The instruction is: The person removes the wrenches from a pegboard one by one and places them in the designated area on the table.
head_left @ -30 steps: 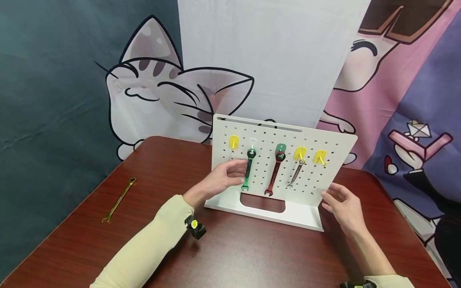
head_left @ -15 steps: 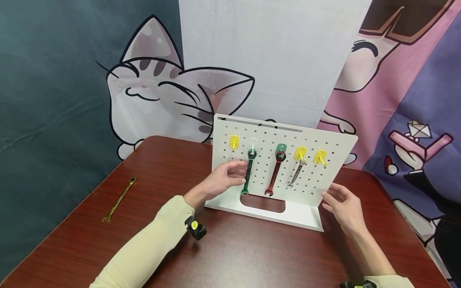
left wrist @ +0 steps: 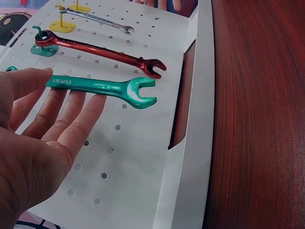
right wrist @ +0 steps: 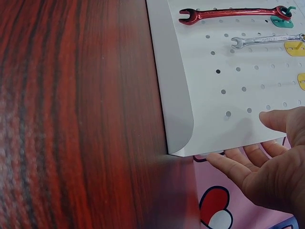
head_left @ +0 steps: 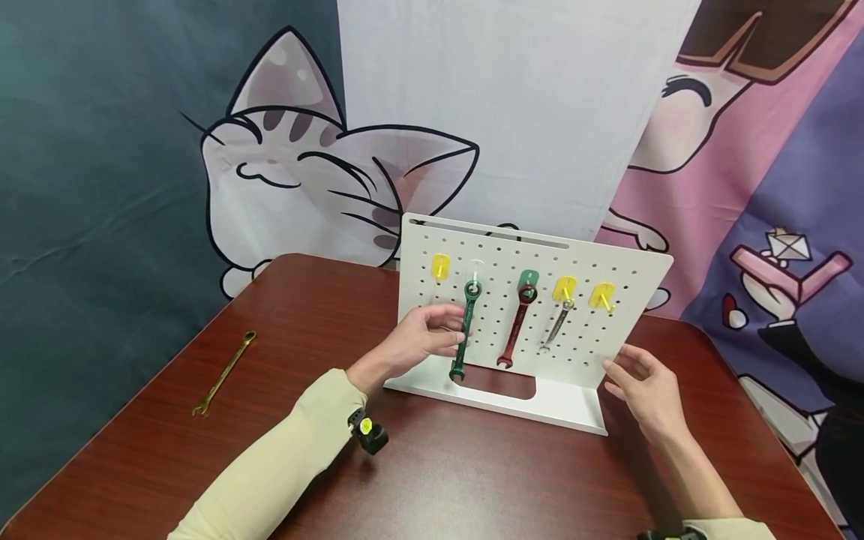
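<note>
My left hand [head_left: 421, 339] pinches the shaft of a green combination wrench [left wrist: 100, 86], thumb on top and fingers beneath. In the head view the wrench's ring end is right at a white hook [head_left: 475, 271], and its open jaw end stands out from the white pegboard [head_left: 496, 330]. At the pegboard's right edge is my right hand [head_left: 648, 390], thumb on the front face and fingers behind the edge. A red wrench [head_left: 516, 328] hangs from a green hook [head_left: 529, 278]. Beside it a small silver wrench [head_left: 557, 328] hangs from a yellow hook [head_left: 565, 287].
A gold wrench [head_left: 226, 373] lies on the brown table [head_left: 472, 480] at the left. Two bare yellow hooks show on the board, the left one [head_left: 440, 266] and the rightmost one [head_left: 602, 295]. Behind the table hangs a cartoon-printed cloth [head_left: 533, 105].
The green wrench's lower end has moved down and out from the board, with my left fingers on its shaft. My right hand has stayed at the board's edge.
</note>
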Available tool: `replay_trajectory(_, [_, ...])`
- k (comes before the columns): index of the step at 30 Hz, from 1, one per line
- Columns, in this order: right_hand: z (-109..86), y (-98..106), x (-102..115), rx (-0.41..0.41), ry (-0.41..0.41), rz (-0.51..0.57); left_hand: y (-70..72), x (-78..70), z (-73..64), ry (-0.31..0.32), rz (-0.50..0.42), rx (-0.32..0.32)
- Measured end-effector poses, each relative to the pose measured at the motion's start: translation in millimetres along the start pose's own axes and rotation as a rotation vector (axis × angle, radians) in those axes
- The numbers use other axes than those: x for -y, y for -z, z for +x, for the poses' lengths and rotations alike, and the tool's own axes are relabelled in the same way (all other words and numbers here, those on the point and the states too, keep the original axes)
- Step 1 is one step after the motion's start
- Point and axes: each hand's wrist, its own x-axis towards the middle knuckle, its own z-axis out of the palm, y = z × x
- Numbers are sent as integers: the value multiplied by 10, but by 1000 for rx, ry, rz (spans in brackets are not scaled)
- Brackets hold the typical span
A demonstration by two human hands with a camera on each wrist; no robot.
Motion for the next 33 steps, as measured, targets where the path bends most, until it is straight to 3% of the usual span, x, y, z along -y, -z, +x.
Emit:
replay_trajectory(8, [14,1,-17,2,12,8,-4,1,-11,0,-4,-23])
replay_trajectory(33, [5,6,-27,15,31,144,-33,-22,-33,-22,-2,17])
